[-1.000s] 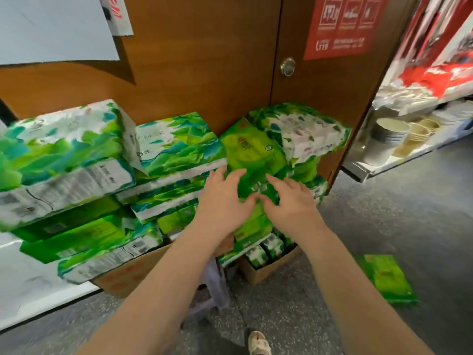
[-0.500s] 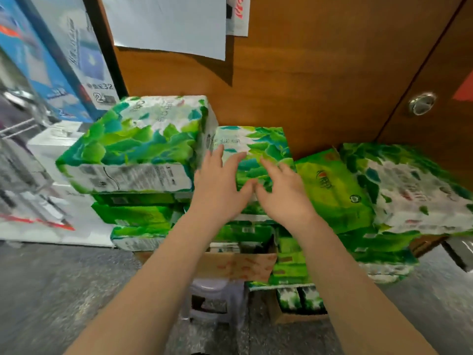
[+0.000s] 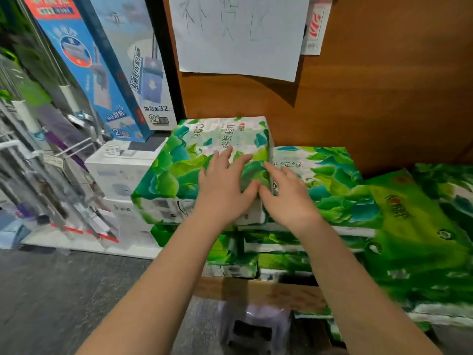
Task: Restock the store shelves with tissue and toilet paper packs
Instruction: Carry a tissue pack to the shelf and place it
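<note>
Together, two hands (left hand (image 3: pixel 222 187), right hand (image 3: pixel 288 198)), flat on tissue pack (image 3: pixel 179 170)

I am looking into a shop's restocking corner: shrink-wrapped tissue packs (image 3: pixel 204 170) stacked against a wooden wall (image 3: pixel 384 85), boxed mops (image 3: pixel 107 73) standing on display, retail hooks (image 3: pixel 74 147) at left, and a handwritten paper notice (image 3: pixel 238 34) taped above the stock.

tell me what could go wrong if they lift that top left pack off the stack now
1. The left hand lies flat on the top pack and the right hand is at its right side; neither grips, so the smooth wrap could slip.
2. The stack rests on a cardboard box over a small stool; tugging might topple the packs.
</note>
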